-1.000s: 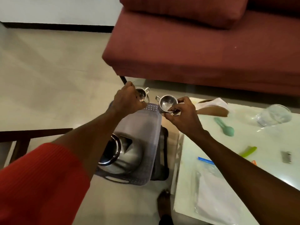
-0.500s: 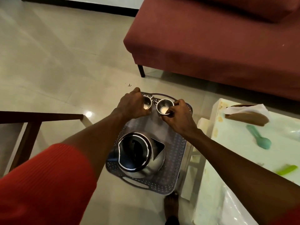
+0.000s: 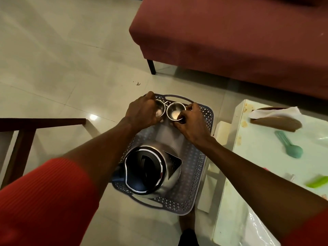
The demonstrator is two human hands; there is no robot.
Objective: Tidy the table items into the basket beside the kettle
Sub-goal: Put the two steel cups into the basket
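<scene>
Head view, looking down: left hand (image 3: pixel 142 110) curled over one small steel cup (image 3: pixel 159 109), fingers wrapped round its far side, palm hiding most of it. Right hand (image 3: pixel 190 119) pinching the rim and near wall of a second steel cup (image 3: pixel 175 111), thumb and fingertips closed on it. Both cups upright, mouths up, rims just beside each other, possibly touching; hard to tell through the glare. Both held low at the far end of the grey perforated basket (image 3: pixel 200 167), whether already resting on its floor or a little above, cannot tell from this angle.

Further out: steel kettle (image 3: pixel 152 171) with its dark lid standing in the near half of the same basket, well clear of the cups. To the right, white table (image 3: pixel 257 201) with a teal spoon (image 3: pixel 289 148), a green utensil (image 3: pixel 317 181), blurred, and a tissue holder (image 3: pixel 276 119) not yet cleared. Red sofa (image 3: pixel 230 41) beyond.

Step in hand, by the look of it: setting the two cups down in the free space beyond the kettle. Next move calls for easing both grips open without tipping either cup, lifting straight up past the basket's far handle, then reaching right for the spoon and the rest.
</scene>
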